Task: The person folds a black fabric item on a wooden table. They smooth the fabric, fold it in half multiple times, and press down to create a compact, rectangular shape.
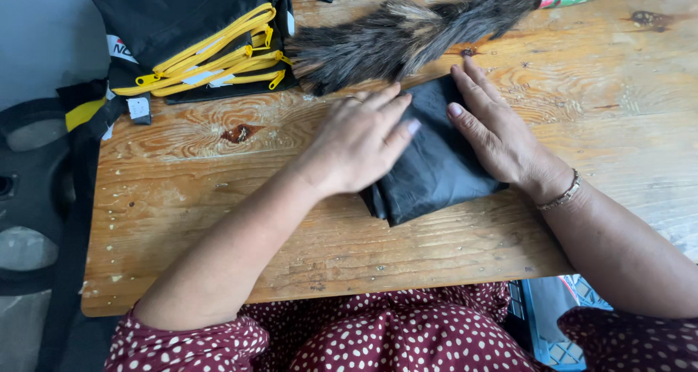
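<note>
Now both hands are pressing flat on the folded black cloth, which is lying mid-table near the front edge of the wooden table. Left hand is spreading open-palmed over its left half; right hand is lying flat along its right side, neither pinching anything. Risk as I'm seeing it: slick fabric could be sliding and unfolding, or nudging the feather duster just behind.

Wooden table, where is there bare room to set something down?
Bare wood on the table left of the left hand, and right of the right hand. Crowded along the far edge: black bags, feather duster.
</note>
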